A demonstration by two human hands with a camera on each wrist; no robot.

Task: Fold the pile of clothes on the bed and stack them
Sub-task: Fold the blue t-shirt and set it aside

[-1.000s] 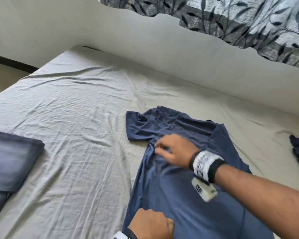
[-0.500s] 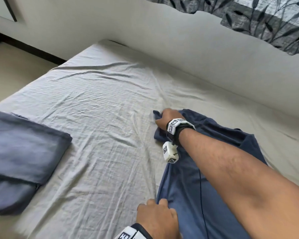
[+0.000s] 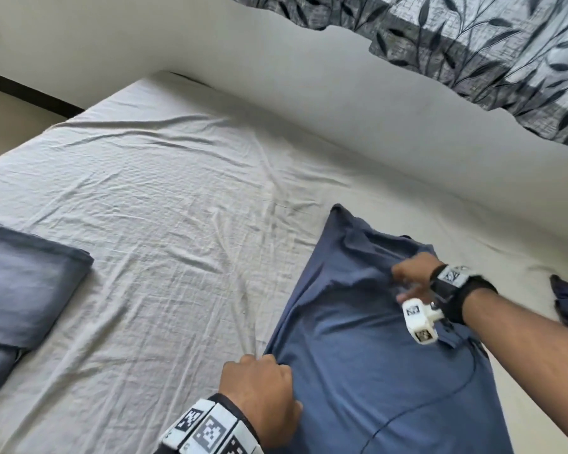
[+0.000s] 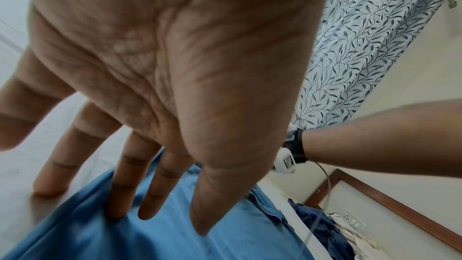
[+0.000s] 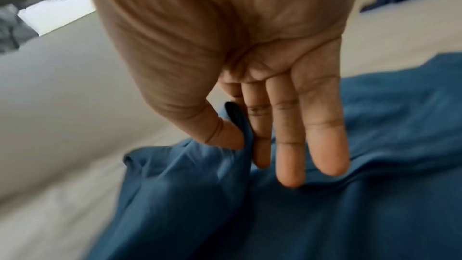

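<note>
Right hand pinches blue shirt fold, centre right | left hand flat, fingers straight, pressing shirt edge, bottom centre | bed

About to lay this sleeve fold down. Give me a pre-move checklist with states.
1. Right hand pinches a fold of the blue T-shirt between thumb and fingers: ok.
2. Left hand presses straight fingers on the shirt's near left edge: ok.
3. Sleeve brought over the shirt body: ok.
4. Shirt body smooth: not ok, wrinkles near the pinch.
5. Folded stack lies apart at the left of the bed sheet: ok.
6. Hem aligned: cannot tell.
</note>
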